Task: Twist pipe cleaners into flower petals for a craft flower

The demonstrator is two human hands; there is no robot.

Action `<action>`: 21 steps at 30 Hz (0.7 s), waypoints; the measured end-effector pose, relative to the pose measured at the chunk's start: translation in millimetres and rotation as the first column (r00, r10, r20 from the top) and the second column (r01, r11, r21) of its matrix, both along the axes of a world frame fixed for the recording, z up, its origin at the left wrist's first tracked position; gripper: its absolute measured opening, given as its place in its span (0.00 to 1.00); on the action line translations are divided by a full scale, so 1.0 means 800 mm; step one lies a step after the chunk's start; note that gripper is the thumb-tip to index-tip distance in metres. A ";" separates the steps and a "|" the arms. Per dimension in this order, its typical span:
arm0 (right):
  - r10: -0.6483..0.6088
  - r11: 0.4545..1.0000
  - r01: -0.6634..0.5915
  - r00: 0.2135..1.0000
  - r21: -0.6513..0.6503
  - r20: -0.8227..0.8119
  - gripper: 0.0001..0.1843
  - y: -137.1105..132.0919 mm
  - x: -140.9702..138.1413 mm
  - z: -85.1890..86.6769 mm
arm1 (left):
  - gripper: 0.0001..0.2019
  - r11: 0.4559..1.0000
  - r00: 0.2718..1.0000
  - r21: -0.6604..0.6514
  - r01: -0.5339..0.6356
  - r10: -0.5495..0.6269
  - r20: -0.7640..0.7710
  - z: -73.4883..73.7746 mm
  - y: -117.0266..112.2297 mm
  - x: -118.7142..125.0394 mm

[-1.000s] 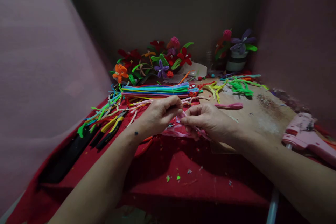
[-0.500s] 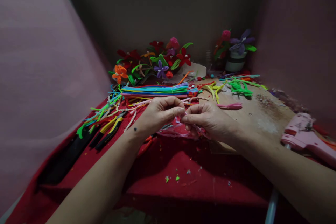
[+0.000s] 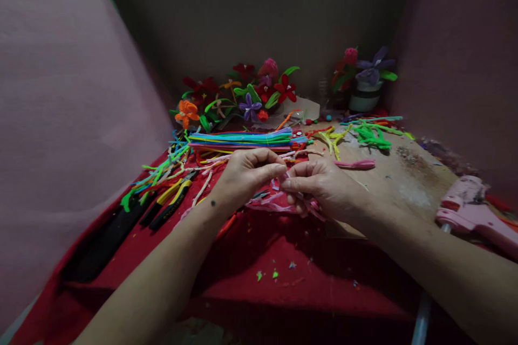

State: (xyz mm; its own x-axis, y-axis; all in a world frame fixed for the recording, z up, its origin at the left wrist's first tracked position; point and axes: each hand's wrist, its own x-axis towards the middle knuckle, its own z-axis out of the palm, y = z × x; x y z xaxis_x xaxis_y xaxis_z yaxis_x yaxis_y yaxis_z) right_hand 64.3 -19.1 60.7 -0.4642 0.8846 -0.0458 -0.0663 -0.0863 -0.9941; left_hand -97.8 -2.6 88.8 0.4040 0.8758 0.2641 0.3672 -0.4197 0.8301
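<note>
My left hand (image 3: 246, 175) and my right hand (image 3: 319, 186) meet at the middle of the table, fingertips pinched together on a pink pipe cleaner piece (image 3: 272, 204). The pink strands trail down from both hands onto the red cloth (image 3: 259, 259). Just behind my hands lies a bundle of straight multicoloured pipe cleaners (image 3: 243, 138). Loose bent pieces in green, pink and yellow (image 3: 170, 164) spread to the left of my left hand.
Finished pipe cleaner flowers (image 3: 246, 94) stand at the back, and a small pot of flowers (image 3: 366, 83) at the back right. Pliers with yellow handles (image 3: 170, 199) lie at the left. A pink glue gun (image 3: 473, 210) rests at the right. Green and yellow scraps (image 3: 364, 135) lie on bare board.
Both hands have kept pinching the pink piece, with only small finger shifts. The view has dropped slightly.
</note>
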 end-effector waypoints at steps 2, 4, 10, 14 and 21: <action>-0.003 1.000 0.003 1.000 0.007 0.015 0.10 0.000 0.000 0.002 | 0.08 0.983 0.995 -0.183 0.026 -0.008 0.098 0.002 0.000 0.001; -0.004 1.000 0.004 1.000 0.019 0.017 0.10 0.002 0.001 0.002 | 0.08 0.975 0.989 -0.221 -0.008 0.041 0.144 0.001 0.000 0.004; -0.009 1.000 0.008 1.000 0.019 0.021 0.10 0.007 0.004 0.002 | 0.12 0.965 0.961 -0.257 -0.057 0.123 0.247 -0.006 0.005 0.009; -0.063 0.998 0.063 0.998 -0.018 -0.014 0.11 0.011 0.006 0.008 | 0.15 0.944 0.904 -0.330 0.021 0.123 0.410 -0.011 0.016 0.003; -0.027 0.995 0.019 0.996 0.095 0.079 0.13 0.018 0.014 0.019 | 0.12 0.955 0.924 -0.293 0.044 0.073 0.376 -0.015 0.016 0.006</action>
